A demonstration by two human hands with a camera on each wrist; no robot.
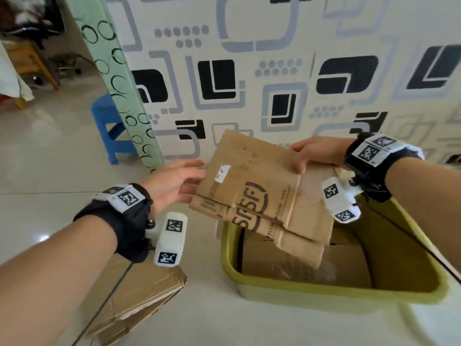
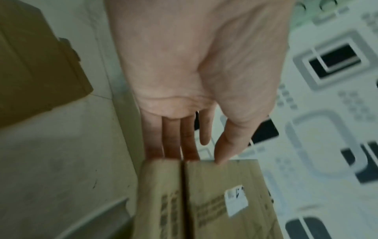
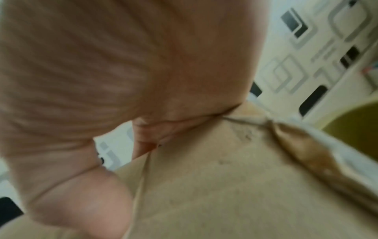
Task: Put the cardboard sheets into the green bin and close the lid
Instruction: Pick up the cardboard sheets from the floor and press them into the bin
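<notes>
A folded stack of brown cardboard sheets (image 1: 262,196) (image 2: 214,202) (image 3: 225,186) hangs tilted above the open green bin (image 1: 324,288) (image 3: 358,122), its lower edge dipping inside. My right hand (image 1: 311,151) (image 3: 143,134) grips the stack's far top edge, thumb on the upper face. My left hand (image 1: 174,181) (image 2: 200,155) is flat with straight fingers, whose tips touch the stack's left edge. More cardboard (image 1: 299,265) lies inside the bin.
Another flattened cardboard piece (image 1: 139,295) (image 2: 30,64) lies on the pale tiled floor under my left forearm. A patterned wall (image 1: 274,71) stands right behind the bin. A blue stool (image 1: 109,126) and a green patterned panel (image 1: 119,83) are at the left.
</notes>
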